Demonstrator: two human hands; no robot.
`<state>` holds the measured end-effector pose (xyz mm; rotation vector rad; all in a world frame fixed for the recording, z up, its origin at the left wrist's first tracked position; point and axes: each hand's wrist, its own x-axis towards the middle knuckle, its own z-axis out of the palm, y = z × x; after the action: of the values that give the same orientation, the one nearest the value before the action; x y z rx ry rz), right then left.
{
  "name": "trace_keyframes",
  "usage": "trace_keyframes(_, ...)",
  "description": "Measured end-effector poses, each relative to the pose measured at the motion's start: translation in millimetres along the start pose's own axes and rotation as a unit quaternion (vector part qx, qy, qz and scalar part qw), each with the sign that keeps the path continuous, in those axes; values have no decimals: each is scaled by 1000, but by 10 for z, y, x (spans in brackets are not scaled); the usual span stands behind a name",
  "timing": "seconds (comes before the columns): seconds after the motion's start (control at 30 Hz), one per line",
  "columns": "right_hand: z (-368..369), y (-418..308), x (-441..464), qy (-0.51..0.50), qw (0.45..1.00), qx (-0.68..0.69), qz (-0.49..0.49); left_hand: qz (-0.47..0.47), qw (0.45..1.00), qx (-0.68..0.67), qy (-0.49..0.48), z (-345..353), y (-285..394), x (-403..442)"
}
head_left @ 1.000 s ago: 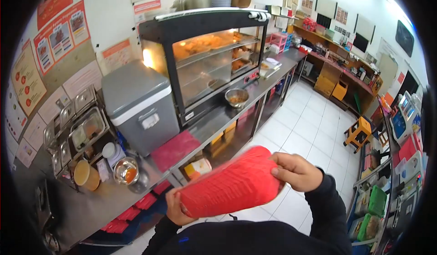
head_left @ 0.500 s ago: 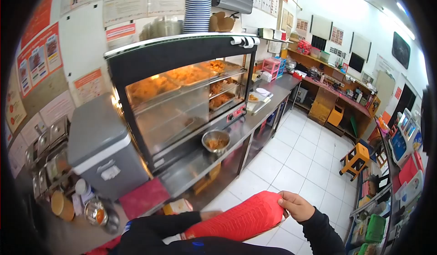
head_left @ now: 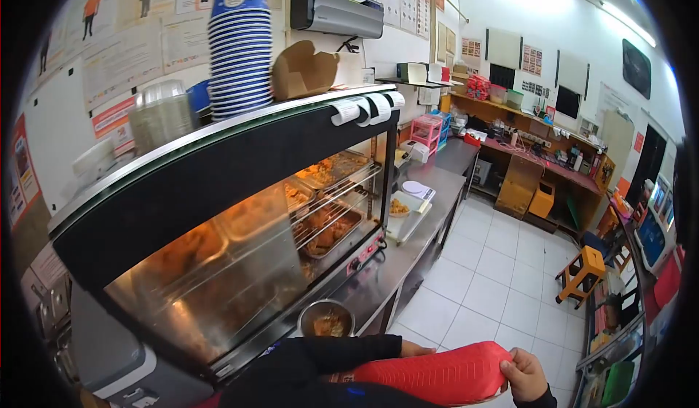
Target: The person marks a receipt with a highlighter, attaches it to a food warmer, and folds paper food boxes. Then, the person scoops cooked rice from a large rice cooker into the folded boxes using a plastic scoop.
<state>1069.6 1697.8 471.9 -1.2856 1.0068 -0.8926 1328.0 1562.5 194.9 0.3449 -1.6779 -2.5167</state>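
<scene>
A long stack of red nested packaging [head_left: 444,371] lies across the bottom of the view, close to my body. My right hand [head_left: 524,375] pinches its rounded right end between thumb and fingers. Behind the stack's upper edge my left hand [head_left: 416,349] shows only in part, its fingers mostly hidden by the sleeve and the stack. Just left of that hand, a metal bowl [head_left: 326,320] with food in it rests on the steel counter [head_left: 378,280], in front of the glass food warmer [head_left: 218,262].
Blue-and-white cups [head_left: 240,51] are stacked on the warmer beside an open brown box [head_left: 302,73]. A grey cooler [head_left: 116,350] stands at lower left. Beyond are a tray of food [head_left: 399,218], a yellow stool [head_left: 580,275] and shelves along the right side.
The view has moved forward along the counter, so the warmer looks nearer and larger. The red stack, still in my right hand, has shifted right and lower in view. My left arm now crosses in front.
</scene>
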Motion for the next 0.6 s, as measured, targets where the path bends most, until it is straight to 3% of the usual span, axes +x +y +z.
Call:
trace_keyframes(0.03, -144, -13, 147, -50, 996, -65, -28, 0, 1000, -2, -3, -151, 26, 42)
trace_keyframes(0.17, -441, -127, 874, -27, 997, -61, -35, 7, 1000, -17, 1, -802, 279, 244)
trace_keyframes(0.33, -1092, -409, 1979, 19, 990, -105, -87, 95, 994, -24, 43, -1586, 858, 514)
trace_keyframes(0.47, -1448, -560, 2929, -113, 948, -246, -167, 189, 976, -28, 102, -1952, 1460, 639)
trace_keyframes(0.6, -1461, -537, 3872, -133, 950, -237, -153, 290, 942, -73, 156, -2087, 2102, 695)
